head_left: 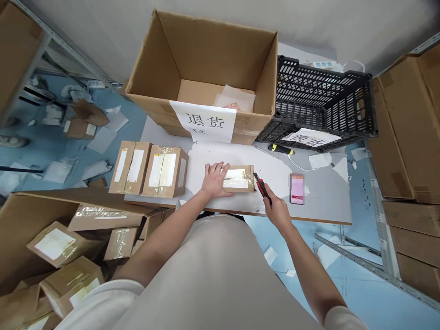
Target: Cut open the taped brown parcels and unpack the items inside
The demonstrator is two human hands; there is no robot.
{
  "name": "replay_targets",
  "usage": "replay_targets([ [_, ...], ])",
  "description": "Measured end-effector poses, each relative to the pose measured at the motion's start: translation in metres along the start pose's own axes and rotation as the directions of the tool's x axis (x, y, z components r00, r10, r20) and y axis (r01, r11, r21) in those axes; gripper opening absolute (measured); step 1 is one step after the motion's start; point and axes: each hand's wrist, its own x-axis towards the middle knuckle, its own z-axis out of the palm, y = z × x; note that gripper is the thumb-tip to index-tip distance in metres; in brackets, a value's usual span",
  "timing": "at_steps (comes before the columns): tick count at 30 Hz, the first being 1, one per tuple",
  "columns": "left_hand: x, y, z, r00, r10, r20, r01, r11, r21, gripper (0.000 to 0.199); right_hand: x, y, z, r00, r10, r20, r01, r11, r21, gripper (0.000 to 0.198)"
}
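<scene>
As the desk (326, 201) looks shallow from where I stand, the open carton (216, 50) and black crate (368, 114) line its back, presumably to free the front. A pair of taped boxes (168, 170) sits left of the smaller parcel (237, 184) at the front. The left hand (216, 181) lies spread over that parcel's left end, seemingly to steady it; the right hand (277, 211) is closed round a cutter (262, 187), pointed at the other end.

Sign (206, 130) on large carton (154, 110): "退货区". Sheet (311, 137) on black crate (370, 123): "换货". Parcel labels (235, 184) illegible.
</scene>
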Motion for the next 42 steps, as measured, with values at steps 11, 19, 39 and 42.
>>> replay_targets([
  [11,-0.002,0.005,-0.003,1.0,-0.024,0.008,0.024,1.0,0.015,0.111,0.014,-0.006,-0.016,0.988,-0.049,0.144,0.087,0.959,-0.271,0.054],
  [19,-0.003,0.007,-0.005,0.999,-0.041,0.028,0.04,0.999,0.027,0.111,0.014,-0.008,-0.025,0.963,-0.074,0.258,0.169,0.915,-0.367,0.055],
  [39,-0.004,0.006,-0.001,1.0,-0.026,-0.005,0.026,1.0,0.0,0.113,-0.026,-0.03,-0.002,0.977,0.059,0.203,0.036,0.9,-0.435,0.058],
  [42,-0.004,0.005,0.001,0.999,-0.032,0.003,0.032,0.999,0.012,0.114,-0.027,-0.031,-0.001,0.976,0.083,0.203,0.019,0.89,-0.456,0.059],
])
